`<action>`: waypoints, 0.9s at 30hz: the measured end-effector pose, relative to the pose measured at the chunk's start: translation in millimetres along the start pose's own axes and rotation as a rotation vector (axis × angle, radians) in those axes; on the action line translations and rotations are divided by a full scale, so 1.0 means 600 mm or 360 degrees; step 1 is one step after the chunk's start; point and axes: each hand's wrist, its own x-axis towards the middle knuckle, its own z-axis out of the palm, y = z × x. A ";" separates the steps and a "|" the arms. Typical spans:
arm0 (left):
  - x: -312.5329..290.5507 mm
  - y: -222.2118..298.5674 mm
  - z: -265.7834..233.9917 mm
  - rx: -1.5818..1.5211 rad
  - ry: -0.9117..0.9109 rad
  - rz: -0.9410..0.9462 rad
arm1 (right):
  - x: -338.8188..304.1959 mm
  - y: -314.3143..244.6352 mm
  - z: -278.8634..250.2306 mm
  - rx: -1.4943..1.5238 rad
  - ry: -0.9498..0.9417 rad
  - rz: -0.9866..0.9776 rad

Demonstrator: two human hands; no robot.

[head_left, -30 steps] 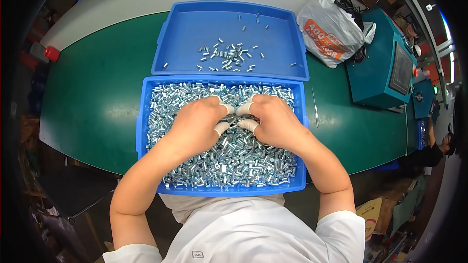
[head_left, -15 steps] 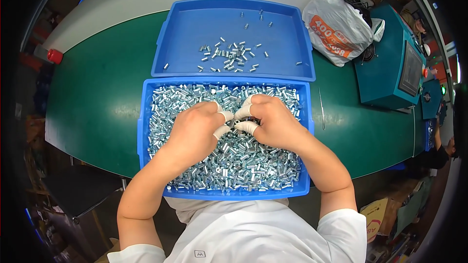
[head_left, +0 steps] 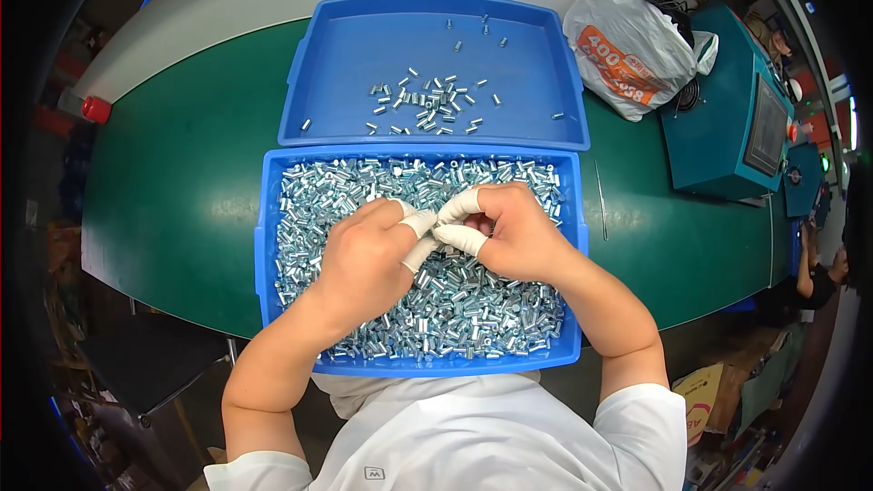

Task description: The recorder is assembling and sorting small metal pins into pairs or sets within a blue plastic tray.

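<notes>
My left hand [head_left: 368, 250] and my right hand [head_left: 518, 232] meet over a blue tray [head_left: 582, 309] filled with small shiny metal sleeves [head_left: 455, 309]. White finger cots cover the thumbs and fingertips. Both hands are closed in a pinch, tip to tip. A bit of a small metal sleeve [head_left: 435, 226] shows between them, mostly hidden by the fingers. Behind stands a second blue tray [head_left: 364, 41] with a loose cluster of the same sleeves [head_left: 432, 107] and several scattered ones near its far side.
A white plastic bag [head_left: 627, 45] and a teal machine with a screen [head_left: 727, 118] stand at the right on the green table [head_left: 182, 182]. A thin metal rod [head_left: 601, 200] lies beside the full tray. At the far left is a red-capped object [head_left: 95, 109]. Another person [head_left: 818, 277] is at the right edge.
My fingertips have drawn closer together, with my right thumb and finger now pressed against the left ones. The right hand has shifted slightly. Trays and loose sleeves stay as they were.
</notes>
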 end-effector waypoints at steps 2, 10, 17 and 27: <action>-0.002 0.003 0.002 0.0063 0.0048 0.0078 | -0.001 -0.004 0.002 0.0024 0.0007 0.0105; -0.003 -0.002 0.000 -0.0065 0.0006 0.0046 | -0.004 -0.006 -0.004 0.0128 -0.0116 0.0197; 0.002 -0.004 -0.010 -0.0266 0.0042 0.0024 | -0.008 -0.002 -0.002 0.0447 -0.0080 0.0153; -0.001 -0.016 -0.010 -0.0811 0.0027 -0.0245 | -0.006 -0.007 -0.007 0.0985 -0.0303 0.0352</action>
